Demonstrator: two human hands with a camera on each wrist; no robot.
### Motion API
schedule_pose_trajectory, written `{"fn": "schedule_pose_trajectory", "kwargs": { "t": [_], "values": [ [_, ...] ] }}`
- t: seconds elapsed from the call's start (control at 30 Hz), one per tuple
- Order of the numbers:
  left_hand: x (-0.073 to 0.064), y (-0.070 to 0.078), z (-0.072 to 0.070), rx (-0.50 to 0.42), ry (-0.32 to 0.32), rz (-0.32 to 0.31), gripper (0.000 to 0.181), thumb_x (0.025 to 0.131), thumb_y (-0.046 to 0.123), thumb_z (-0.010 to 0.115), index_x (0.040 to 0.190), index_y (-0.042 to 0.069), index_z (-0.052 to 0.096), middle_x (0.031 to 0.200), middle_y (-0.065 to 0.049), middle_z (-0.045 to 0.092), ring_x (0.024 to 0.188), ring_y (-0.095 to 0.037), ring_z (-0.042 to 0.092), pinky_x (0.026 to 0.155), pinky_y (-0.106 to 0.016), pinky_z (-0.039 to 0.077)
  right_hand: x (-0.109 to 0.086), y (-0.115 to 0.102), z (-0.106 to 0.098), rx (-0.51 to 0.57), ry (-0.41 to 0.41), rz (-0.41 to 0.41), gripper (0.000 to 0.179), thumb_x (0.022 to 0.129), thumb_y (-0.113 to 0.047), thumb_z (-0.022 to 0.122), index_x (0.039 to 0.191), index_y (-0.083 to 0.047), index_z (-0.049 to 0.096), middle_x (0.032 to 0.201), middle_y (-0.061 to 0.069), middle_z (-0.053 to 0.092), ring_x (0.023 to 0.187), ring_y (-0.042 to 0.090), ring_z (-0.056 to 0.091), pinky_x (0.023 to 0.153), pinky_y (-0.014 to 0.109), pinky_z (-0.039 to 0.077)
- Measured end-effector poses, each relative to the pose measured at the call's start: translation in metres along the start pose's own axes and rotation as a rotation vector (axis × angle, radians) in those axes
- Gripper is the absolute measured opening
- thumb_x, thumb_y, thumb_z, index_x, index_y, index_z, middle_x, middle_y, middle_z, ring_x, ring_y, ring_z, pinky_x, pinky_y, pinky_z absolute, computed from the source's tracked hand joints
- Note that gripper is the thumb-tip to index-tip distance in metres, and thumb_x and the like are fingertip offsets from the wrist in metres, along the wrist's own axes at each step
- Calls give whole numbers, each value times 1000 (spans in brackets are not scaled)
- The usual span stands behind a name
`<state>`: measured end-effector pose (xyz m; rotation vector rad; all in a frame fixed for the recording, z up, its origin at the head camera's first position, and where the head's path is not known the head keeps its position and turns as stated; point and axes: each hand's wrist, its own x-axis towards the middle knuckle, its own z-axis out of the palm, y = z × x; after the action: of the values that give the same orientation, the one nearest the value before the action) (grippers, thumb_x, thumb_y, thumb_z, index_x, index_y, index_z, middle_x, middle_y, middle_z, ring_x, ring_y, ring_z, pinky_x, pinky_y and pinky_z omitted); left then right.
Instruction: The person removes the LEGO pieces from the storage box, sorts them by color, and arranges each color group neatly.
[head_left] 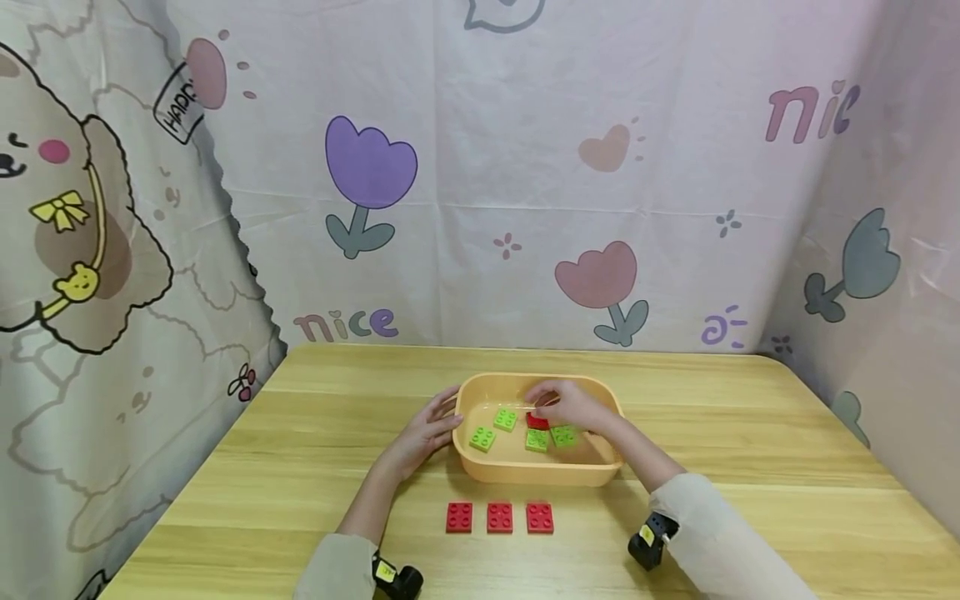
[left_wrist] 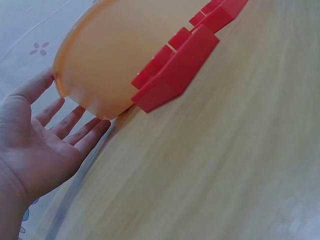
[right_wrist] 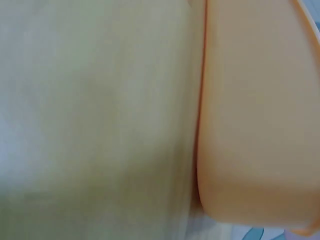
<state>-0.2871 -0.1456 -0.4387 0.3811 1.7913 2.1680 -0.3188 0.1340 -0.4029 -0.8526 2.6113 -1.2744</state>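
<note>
Inside a shallow orange-yellow plastic bin (head_left: 517, 473), my right hand (head_left: 573, 407) pinches a red toy building brick (head_left: 537, 422) at its fingertips, just behind a green brick (head_left: 536, 441). More green bricks (head_left: 482, 439) lie about on the bin floor. My left hand (head_left: 426, 429) is at the bin's left end; in the left wrist view its fairly straight fingers (left_wrist: 92, 136) and thumb touch the outer wall and rim. Neither the right hand nor its brick shows in the right wrist view, only the bin's outer wall (right_wrist: 260, 115).
Three red bricks, left (head_left: 459, 517), middle (head_left: 499, 517) and right (head_left: 540, 517), lie in a row on the wooden table (head_left: 315, 467) before the bin. A printed cloth (head_left: 495, 167) hangs behind the table and at both sides.
</note>
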Motion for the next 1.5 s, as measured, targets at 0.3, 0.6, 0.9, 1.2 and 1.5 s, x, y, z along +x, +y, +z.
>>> {"fn": "schedule_pose_trajectory", "kwargs": {
  "t": [0.3,0.6,0.9,1.2,1.5],
  "values": [
    [2,0,1,-4,4,0,61,92,6,53,145,8,23,147,-22,17,128,-35,30,98,-39,37,-5,14,-10,-36,-36,68,23,80,0,67,103,2,65,96,8,65,86,19,59,77,32,51],
    [1,-1,0,-3,1,-3,64,91,10,55,145,8,22,147,-22,18,128,-36,30,97,-38,38,-5,15,-8,-91,-77,22,25,78,0,69,103,3,65,96,9,65,85,19,59,76,30,50],
    [0,1,0,2,16,-5,60,93,9,52,145,9,23,147,-21,19,128,-35,30,97,-38,38,-5,12,-6,-176,-66,25,24,78,-2,70,101,0,66,92,5,65,81,15,56,72,26,49],
    [2,-1,1,5,0,0,62,92,10,54,145,8,22,147,-22,18,128,-36,30,98,-39,37,-6,12,-6,-209,-42,39,24,78,-5,72,101,-3,68,91,1,65,81,13,57,73,28,49],
    [1,-1,0,14,-6,7,63,92,11,54,145,6,21,146,-24,17,128,-37,29,98,-39,37,-5,13,-6,-189,1,-8,26,78,-4,69,104,-5,68,94,0,65,83,12,56,74,29,49]
  ]
}}
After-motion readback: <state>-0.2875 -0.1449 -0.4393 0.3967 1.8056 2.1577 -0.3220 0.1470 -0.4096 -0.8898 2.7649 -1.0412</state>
